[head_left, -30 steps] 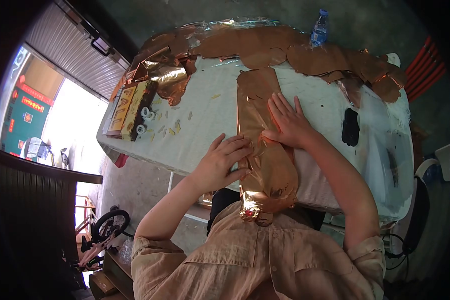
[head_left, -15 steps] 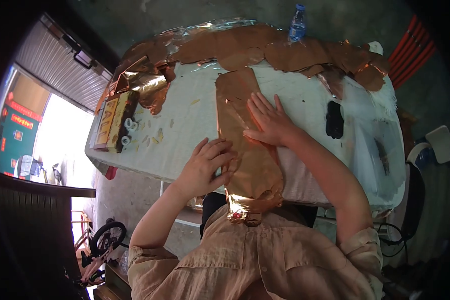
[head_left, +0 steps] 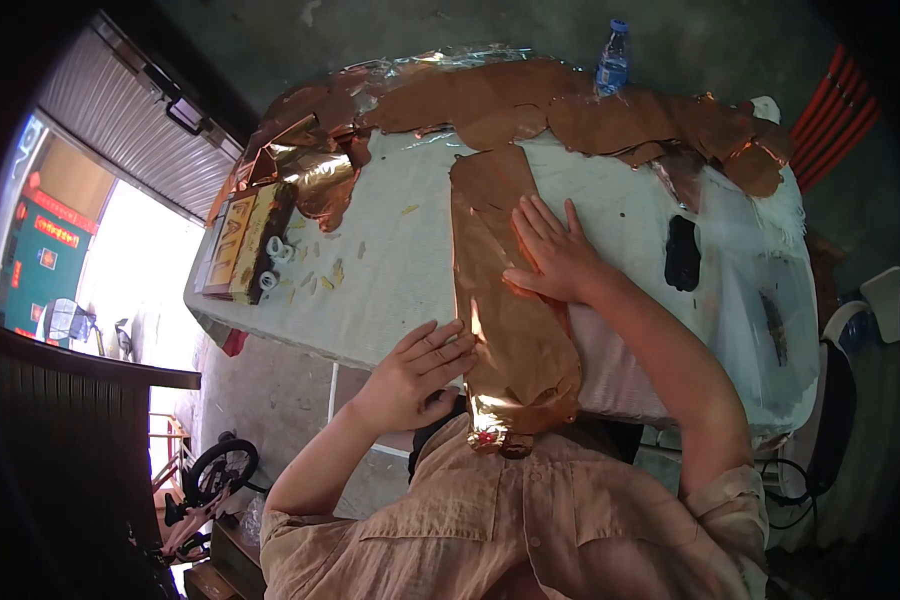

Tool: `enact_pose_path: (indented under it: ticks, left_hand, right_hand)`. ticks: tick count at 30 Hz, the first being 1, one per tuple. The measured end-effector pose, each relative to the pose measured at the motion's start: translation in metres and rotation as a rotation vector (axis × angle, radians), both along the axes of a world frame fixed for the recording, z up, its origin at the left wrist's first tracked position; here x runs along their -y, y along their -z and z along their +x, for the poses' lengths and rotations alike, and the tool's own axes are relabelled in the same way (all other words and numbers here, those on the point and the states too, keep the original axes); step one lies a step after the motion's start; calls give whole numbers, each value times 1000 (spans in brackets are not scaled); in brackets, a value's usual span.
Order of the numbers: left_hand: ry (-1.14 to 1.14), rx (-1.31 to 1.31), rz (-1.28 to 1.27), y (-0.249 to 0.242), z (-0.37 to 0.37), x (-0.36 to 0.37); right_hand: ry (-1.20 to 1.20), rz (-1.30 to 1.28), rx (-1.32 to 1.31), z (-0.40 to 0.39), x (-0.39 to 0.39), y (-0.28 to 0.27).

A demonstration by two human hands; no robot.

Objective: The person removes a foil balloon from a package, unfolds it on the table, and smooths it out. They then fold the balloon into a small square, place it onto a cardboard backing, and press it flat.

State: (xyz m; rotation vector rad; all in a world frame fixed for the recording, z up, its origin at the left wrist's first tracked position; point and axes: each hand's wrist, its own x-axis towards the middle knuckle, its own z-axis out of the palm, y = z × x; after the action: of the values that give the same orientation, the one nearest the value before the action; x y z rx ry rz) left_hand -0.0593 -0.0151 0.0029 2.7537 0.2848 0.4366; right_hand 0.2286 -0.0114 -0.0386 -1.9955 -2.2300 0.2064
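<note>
A long, flat copper-coloured foil piece point(head_left: 515, 300), creased and shiny like an uninflated foil balloon, lies across the table. Its near end hangs over the front edge against the shirt. My right hand point(head_left: 558, 252) rests flat on its right side, fingers spread and pointing away from me. Beside its left edge, near the front of the table, is my left hand point(head_left: 417, 375). Those fingers are stretched out with the tips at the foil's edge, and the thumb is apart below. No held object shows in the left hand.
More copper foil pieces point(head_left: 450, 100) lie along the table's far edge, with a water bottle point(head_left: 613, 62) behind. At left are a printed packet point(head_left: 235, 240), white rolls point(head_left: 270, 280), small yellow bits point(head_left: 337, 275) and crumpled foil point(head_left: 315, 170). A black object point(head_left: 682, 253) and clear plastic point(head_left: 740, 300) lie right.
My left hand has straightened its fingers and shifted slightly down, its tips now by the foil's left edge. The right hand stays flat on the foil. The whole view has shifted slightly.
</note>
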Motion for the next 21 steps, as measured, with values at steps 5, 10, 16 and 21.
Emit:
enact_pose_path:
  ticks: [5,10,16,21]
  left_hand:
    - [-41,107,16,5,6,2]
    - [-10,191,36,5,13,-12]
    - [195,186,271,1,13,-29]
    - [151,104,427,4,8,-24]
  right_hand:
    - [-17,-25,25,-3,5,-1]
    - [-11,-60,35,-7,8,-6]
    - [-10,-76,35,-7,9,-7]
    - [-12,-72,34,-6,9,-6]
